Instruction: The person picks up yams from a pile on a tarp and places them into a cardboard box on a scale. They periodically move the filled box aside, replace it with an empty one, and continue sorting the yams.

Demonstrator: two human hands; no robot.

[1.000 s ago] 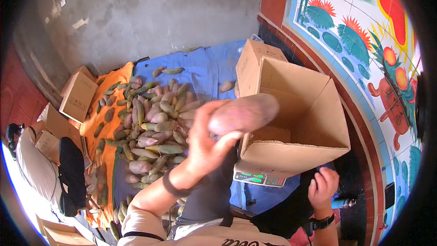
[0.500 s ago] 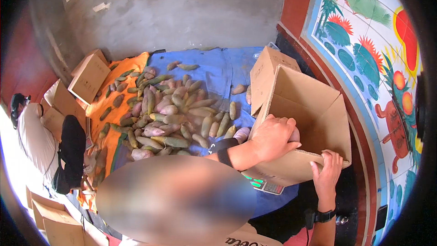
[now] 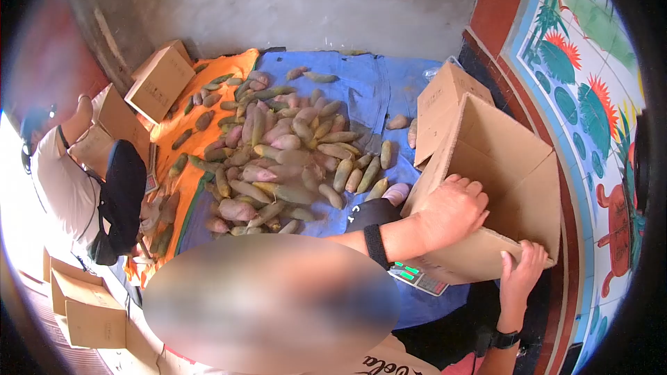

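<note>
A tall open cardboard box (image 3: 511, 160) leans toward me, its base by a digital scale (image 3: 420, 279) with green lit digits; whether it rests on the scale is hidden. My left hand (image 3: 455, 208), with a black wristband, reaches over the near rim with fingers curled inward. What those fingers hold, if anything, is hidden. My right hand (image 3: 522, 271), wearing a dark watch, is closed on the box's near right corner, thumb outside. Left of the box lies a heap of sweet potatoes (image 3: 278, 156), pinkish and greenish-brown. One purplish sweet potato (image 3: 397, 194) lies beside my left forearm.
Another cardboard box (image 3: 445, 101) stands behind mine. A blue tarp (image 3: 361, 90) and an orange tarp (image 3: 174, 167) cover the floor. At left, a person (image 3: 69, 194) bends near a box (image 3: 114, 125). More boxes (image 3: 97, 312) stand lower left. A tiled mural wall (image 3: 583, 132) runs along the right.
The view has shifted, so the scene sits further right. My left hand has reached further over the rim; a pinkish, rounded thing seen by its fingers earlier is now hidden. My right hand keeps its hold.
</note>
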